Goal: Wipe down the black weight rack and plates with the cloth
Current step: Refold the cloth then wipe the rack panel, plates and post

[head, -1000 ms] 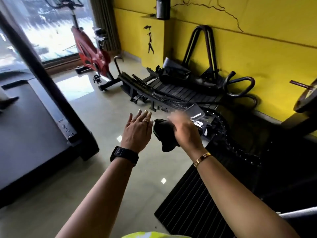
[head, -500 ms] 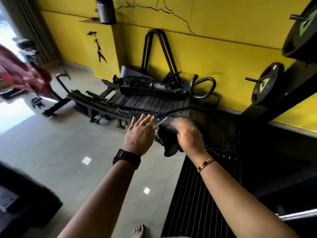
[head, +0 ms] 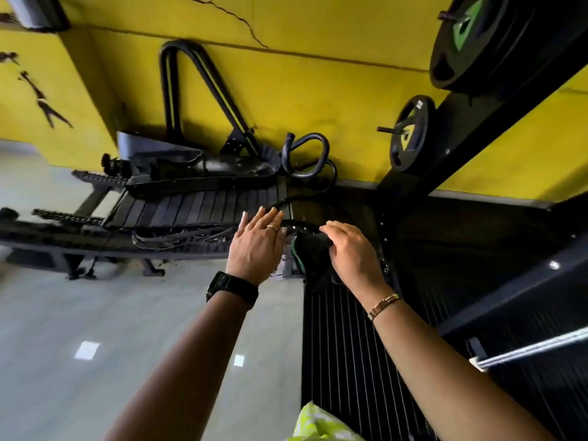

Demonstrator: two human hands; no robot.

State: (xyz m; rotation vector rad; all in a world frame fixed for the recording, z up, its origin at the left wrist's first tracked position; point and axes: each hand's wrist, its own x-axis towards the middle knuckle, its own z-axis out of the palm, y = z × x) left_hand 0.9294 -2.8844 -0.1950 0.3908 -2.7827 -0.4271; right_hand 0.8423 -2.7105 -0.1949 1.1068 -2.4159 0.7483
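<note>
Yellow gym wall behind, glossy floor below; black weight rack up right, plates hung on pegs, well apart from both hands; cloth bunched under right hand, fingers curled round it, likely wadded into a wiping pad; left hand flat, straight-fingered, just beside, holding nothing.

clock directions read from frame centre.
7 to 9 o'clock: bare tiled floor, free passage.
9 to 11 o'clock: dismantled machine parts lie low along the wall and block low reach.
1 to 2 o'clock: rack upright slants across, carrying small plate and large plate; a peg juts leftward.
3 o'clock: dark recess, possibly open, too dim to confirm.
4 o'clock: silver bar crosses.
6 o'clock: ribbed mat, flat.
</note>
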